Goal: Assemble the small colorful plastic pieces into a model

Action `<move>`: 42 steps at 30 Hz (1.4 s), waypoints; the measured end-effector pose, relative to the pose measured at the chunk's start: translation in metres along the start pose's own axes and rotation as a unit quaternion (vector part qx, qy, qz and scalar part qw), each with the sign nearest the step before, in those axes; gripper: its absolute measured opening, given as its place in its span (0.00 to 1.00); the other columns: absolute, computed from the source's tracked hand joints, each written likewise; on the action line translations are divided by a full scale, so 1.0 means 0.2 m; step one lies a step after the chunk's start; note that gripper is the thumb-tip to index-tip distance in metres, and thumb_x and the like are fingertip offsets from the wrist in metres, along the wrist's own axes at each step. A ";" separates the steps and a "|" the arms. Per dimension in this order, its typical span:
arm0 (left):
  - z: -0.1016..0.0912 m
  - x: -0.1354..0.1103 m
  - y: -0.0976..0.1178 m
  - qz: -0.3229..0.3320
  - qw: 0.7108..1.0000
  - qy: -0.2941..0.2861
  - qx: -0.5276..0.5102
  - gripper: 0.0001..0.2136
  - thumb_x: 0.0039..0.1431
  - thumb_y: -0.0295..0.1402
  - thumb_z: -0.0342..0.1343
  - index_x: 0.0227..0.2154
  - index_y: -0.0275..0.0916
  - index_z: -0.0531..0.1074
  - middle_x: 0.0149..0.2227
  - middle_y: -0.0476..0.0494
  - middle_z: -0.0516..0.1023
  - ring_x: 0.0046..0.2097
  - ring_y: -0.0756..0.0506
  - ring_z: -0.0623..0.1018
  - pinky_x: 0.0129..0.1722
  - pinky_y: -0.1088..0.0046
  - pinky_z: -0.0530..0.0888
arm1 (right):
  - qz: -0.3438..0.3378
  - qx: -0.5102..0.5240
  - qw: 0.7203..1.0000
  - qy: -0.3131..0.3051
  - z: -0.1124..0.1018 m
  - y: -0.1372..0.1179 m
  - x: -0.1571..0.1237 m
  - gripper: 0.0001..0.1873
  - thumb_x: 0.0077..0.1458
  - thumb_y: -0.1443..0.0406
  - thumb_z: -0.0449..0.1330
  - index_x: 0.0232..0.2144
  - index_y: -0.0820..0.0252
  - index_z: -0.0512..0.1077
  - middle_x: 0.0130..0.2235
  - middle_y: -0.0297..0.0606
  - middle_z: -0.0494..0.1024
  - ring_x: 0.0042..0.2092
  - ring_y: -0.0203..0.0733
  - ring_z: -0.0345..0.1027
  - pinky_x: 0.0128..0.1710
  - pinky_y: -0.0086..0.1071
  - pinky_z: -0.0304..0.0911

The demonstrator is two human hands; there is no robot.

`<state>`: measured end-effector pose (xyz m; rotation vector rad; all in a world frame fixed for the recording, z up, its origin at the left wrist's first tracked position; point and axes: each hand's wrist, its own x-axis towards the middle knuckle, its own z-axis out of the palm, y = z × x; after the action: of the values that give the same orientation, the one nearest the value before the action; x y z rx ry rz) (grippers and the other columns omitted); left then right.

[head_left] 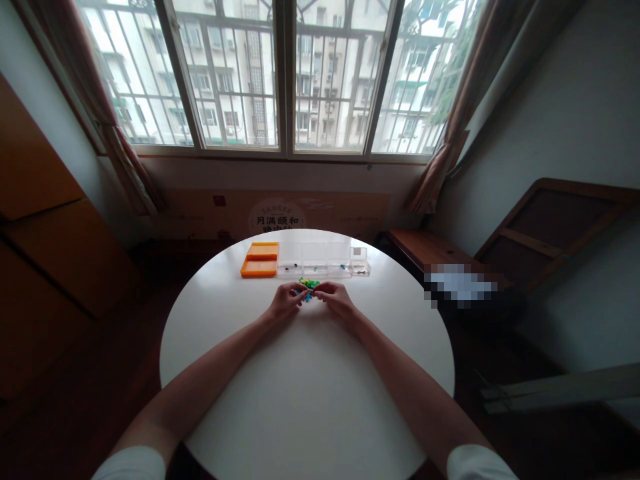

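Note:
My left hand (287, 299) and my right hand (338, 297) meet over the far half of the round white table. Their fingertips pinch a small dark piece with pale spots (311, 289) from both sides; its kind is too small to make out. Right behind and around the fingers lies a pile of tiny green, yellow and blue pieces (311, 283), partly hidden by the hands. Beyond it stands a row of clear plastic boxes (315, 270) with a few small pieces inside. An orange open case (259, 267) sits at the left end of that row.
The round white table (300, 387) carries all of this. A wooden bench (425, 247) with a blurred pale item stands to the right, near a leaning wooden frame (555, 227). Behind the table are a printed carton (350, 210) and a barred window (240, 87). Orange-brown cabinets (45, 253) stand left.

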<state>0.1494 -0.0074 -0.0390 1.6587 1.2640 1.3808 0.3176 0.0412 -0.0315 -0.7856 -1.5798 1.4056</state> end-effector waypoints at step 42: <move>-0.01 0.04 -0.04 -0.069 0.982 0.144 -0.099 0.12 0.45 0.39 0.58 0.27 0.33 0.71 0.18 0.51 0.70 0.15 0.54 0.67 0.13 0.80 0.62 | 0.050 -0.077 0.989 0.115 0.10 0.00 0.42 0.12 0.35 0.69 0.63 0.29 0.65 0.73 0.23 0.38 0.75 0.21 0.33 0.65 0.17 0.24 0.57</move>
<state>0.1459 0.0035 -0.0435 1.2464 1.3222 1.6446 0.2626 0.1058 -0.0157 -1.0919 -1.4984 1.2237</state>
